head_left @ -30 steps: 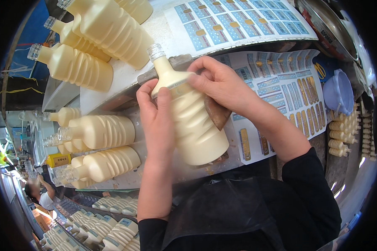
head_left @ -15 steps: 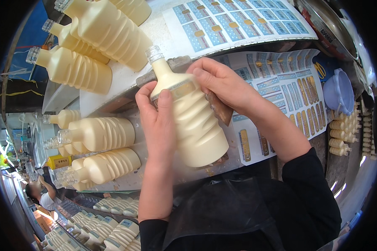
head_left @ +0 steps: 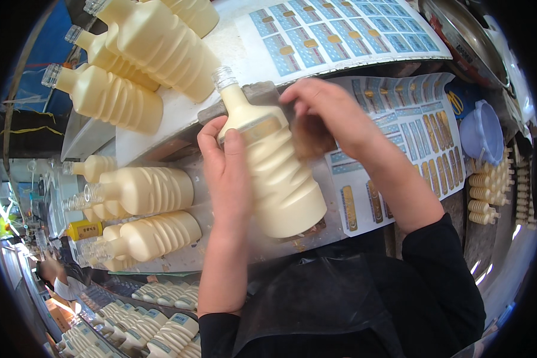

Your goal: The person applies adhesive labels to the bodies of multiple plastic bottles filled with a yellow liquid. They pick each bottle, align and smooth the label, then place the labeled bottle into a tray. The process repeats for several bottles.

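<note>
The held cream bottle (head_left: 286, 191) bears one band label (head_left: 265, 127); blue labels (head_left: 308, 52) and yellow container (head_left: 83, 230) carry print too small for reading.

Over the feed I counted one cream bottle (head_left: 285, 188) in the left hand (head_left: 224, 164), at least four far-left bottles (head_left: 116, 102), at least five nearer left bottles (head_left: 152, 190), at least two label sheets (head_left: 347, 33), one yellow container (head_left: 85, 229) at left, one blue bucket (head_left: 482, 132) and one metal basin (head_left: 468, 42) at right.
</note>
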`<act>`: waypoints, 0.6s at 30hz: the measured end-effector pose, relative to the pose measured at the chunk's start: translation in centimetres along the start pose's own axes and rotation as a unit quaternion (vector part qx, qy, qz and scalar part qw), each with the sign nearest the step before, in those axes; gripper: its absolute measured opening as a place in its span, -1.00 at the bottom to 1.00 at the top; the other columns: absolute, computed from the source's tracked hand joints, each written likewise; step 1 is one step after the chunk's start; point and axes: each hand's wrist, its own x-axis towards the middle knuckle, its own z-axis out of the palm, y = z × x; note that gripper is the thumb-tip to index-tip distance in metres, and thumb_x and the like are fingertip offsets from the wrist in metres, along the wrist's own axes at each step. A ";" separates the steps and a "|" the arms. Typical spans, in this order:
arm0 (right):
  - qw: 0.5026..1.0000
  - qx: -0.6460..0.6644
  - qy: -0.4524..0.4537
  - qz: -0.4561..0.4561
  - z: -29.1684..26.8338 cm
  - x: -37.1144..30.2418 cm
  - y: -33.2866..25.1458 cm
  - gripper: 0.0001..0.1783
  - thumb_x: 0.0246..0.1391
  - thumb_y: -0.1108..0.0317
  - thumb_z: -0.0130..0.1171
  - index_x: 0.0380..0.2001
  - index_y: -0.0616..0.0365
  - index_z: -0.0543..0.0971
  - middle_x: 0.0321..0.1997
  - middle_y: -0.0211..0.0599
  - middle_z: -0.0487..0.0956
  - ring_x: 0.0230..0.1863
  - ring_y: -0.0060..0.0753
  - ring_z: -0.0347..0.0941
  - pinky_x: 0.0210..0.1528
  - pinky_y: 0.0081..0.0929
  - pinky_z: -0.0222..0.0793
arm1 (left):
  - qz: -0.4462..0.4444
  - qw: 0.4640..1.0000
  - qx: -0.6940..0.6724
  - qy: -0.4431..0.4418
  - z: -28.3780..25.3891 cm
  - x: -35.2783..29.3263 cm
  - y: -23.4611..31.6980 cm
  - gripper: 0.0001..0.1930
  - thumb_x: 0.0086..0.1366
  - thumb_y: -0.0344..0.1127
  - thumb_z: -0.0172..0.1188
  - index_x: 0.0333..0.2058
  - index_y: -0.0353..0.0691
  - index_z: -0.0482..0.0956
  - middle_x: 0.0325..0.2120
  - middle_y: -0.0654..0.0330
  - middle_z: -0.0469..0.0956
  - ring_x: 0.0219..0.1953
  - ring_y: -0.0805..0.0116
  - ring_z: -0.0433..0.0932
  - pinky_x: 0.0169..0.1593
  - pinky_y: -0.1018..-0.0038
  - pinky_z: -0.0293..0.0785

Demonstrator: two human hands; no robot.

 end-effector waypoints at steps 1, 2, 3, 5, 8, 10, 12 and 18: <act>0.994 0.107 0.010 -0.027 -0.3 -0.1 -0.1 -0.69 0.42 0.22 0.02 -0.03 0.19 0.62 -0.17 -0.45 0.61 -0.15 -0.65 0.48 -0.06 -0.66 0.41 | -0.001 1.000 -0.009 -0.003 0.1 -0.1 0.0 -0.60 0.56 -0.16 0.03 0.19 -0.31 0.30 -0.02 0.03 0.50 -0.03 0.39 0.48 0.08 0.41 0.45; 0.993 0.104 0.039 -0.032 -0.2 -0.3 -0.5 -0.72 0.39 0.29 0.08 0.00 0.22 0.61 -0.13 -0.41 0.63 -0.11 -0.63 0.50 -0.02 -0.63 0.44 | 0.000 1.000 -0.009 -0.002 0.1 -0.2 -0.1 -0.60 0.56 -0.16 0.03 0.19 -0.30 0.29 -0.01 0.03 0.50 -0.03 0.39 0.47 0.09 0.42 0.45; 0.992 0.102 0.068 -0.037 0.1 -0.7 -1.1 -0.73 0.36 0.36 0.14 0.03 0.24 0.60 -0.08 -0.37 0.64 -0.07 -0.60 0.53 0.03 -0.60 0.47 | 0.002 1.000 -0.009 -0.001 0.0 -0.2 -0.2 -0.60 0.56 -0.17 0.02 0.19 -0.30 0.29 -0.01 0.03 0.50 -0.03 0.40 0.47 0.09 0.42 0.45; 0.990 0.088 0.071 -0.087 1.7 -1.6 -1.2 -0.73 0.27 0.36 0.23 -0.03 0.28 0.62 -0.07 -0.31 0.67 -0.05 -0.54 0.57 0.05 -0.52 0.49 | 0.006 1.000 -0.003 -0.002 0.0 -0.2 -0.2 -0.61 0.56 -0.18 0.02 0.20 -0.29 0.28 -0.01 0.04 0.50 -0.02 0.40 0.47 0.10 0.42 0.44; 0.980 -0.046 0.128 -0.145 2.7 -2.2 0.1 -0.72 0.16 0.45 0.30 -0.07 0.33 0.64 -0.13 -0.21 0.71 -0.08 -0.35 0.66 0.00 -0.40 0.55 | 0.007 1.000 -0.011 -0.002 -0.1 -0.1 -0.3 -0.60 0.57 -0.19 0.02 0.21 -0.29 0.28 0.00 0.06 0.49 -0.01 0.41 0.47 0.12 0.43 0.44; 0.951 -0.132 0.205 -0.188 2.6 -2.2 0.5 -0.74 0.10 0.49 0.32 -0.12 0.31 0.67 -0.19 -0.18 0.71 -0.14 -0.23 0.69 -0.06 -0.35 0.58 | -0.012 0.998 -0.056 0.004 -0.1 -0.3 -0.1 -0.61 0.57 -0.20 0.01 0.22 -0.30 0.27 0.02 0.07 0.49 0.01 0.41 0.48 0.13 0.44 0.44; 0.915 -0.192 0.266 -0.237 2.4 -2.5 0.4 -0.76 0.05 0.52 0.32 -0.16 0.27 0.69 -0.22 -0.17 0.71 -0.18 -0.15 0.70 -0.10 -0.32 0.60 | -0.022 0.996 -0.081 0.008 -0.3 -0.5 0.0 -0.62 0.61 -0.19 -0.05 0.22 -0.31 0.31 0.03 0.07 0.51 0.04 0.39 0.51 0.14 0.42 0.49; 0.785 -0.324 0.093 -0.520 3.6 -4.9 0.5 -0.70 -0.08 0.61 0.34 -0.20 0.17 0.69 -0.21 -0.15 0.70 -0.18 -0.07 0.68 -0.18 -0.32 0.62 | -0.065 0.985 -0.159 -0.021 -1.2 -0.3 -1.0 -0.58 0.65 -0.16 -0.19 0.28 -0.33 0.30 0.11 0.04 0.52 0.12 0.30 0.54 0.20 0.33 0.51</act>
